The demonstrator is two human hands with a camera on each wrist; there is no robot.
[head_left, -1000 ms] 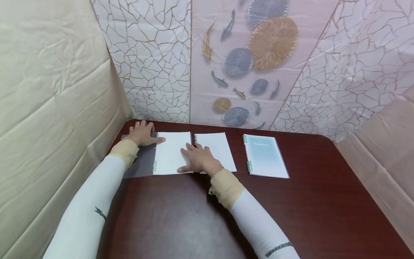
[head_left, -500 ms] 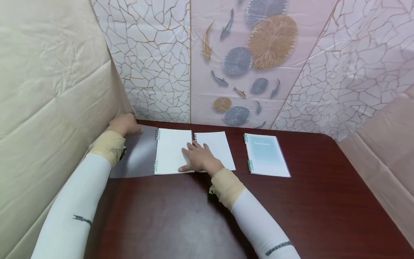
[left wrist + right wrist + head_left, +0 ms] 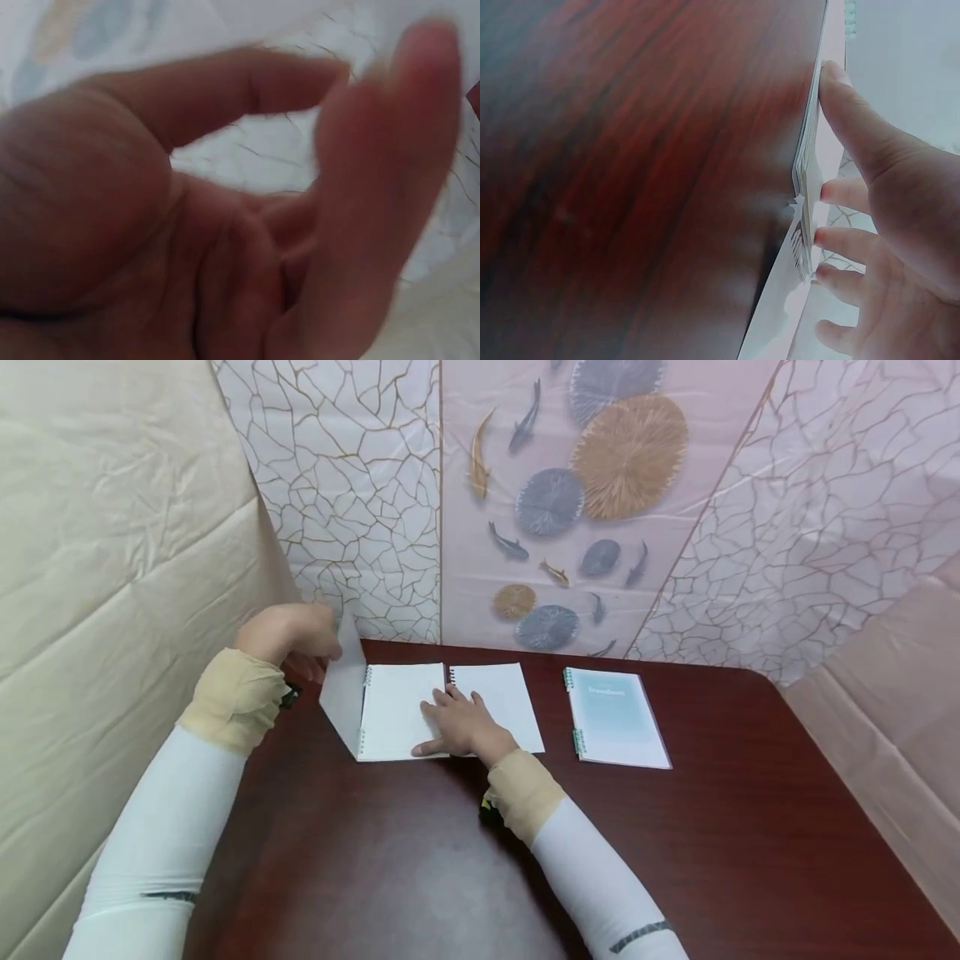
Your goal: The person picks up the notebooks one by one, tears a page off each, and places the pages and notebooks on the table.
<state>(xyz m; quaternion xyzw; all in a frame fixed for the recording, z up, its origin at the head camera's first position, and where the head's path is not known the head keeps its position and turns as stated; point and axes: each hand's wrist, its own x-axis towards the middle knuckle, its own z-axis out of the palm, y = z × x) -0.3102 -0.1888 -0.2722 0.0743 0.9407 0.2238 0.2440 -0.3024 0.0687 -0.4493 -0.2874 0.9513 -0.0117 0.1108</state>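
A spiral notebook (image 3: 392, 710) lies opened at a white page, its grey translucent cover (image 3: 345, 685) raised at a slant along the left-hand rings. My left hand (image 3: 288, 633) pinches the upper outer edge of that cover; in the left wrist view its thumb and fingertips come together, with the cover hidden behind them. With fingers spread, my right hand (image 3: 459, 723) presses on the page's right side near the bottom edge. In the right wrist view its thumb (image 3: 855, 124) lies straight along the paper's edge. Beside it is a second notebook (image 3: 497, 689) with dark rings and a white page.
A closed notebook (image 3: 618, 718) with a pale teal cover and green rings lies farther right on the dark red-brown table (image 3: 712, 827). A patterned cloth wall (image 3: 360, 510) stands behind the table, and a beige cloth (image 3: 127, 610) hangs close by the left arm.
My left hand has gone from lying over the flat cover to its outer edge, then risen, lifting the cover off the table toward the page. The right hand has stayed in place.
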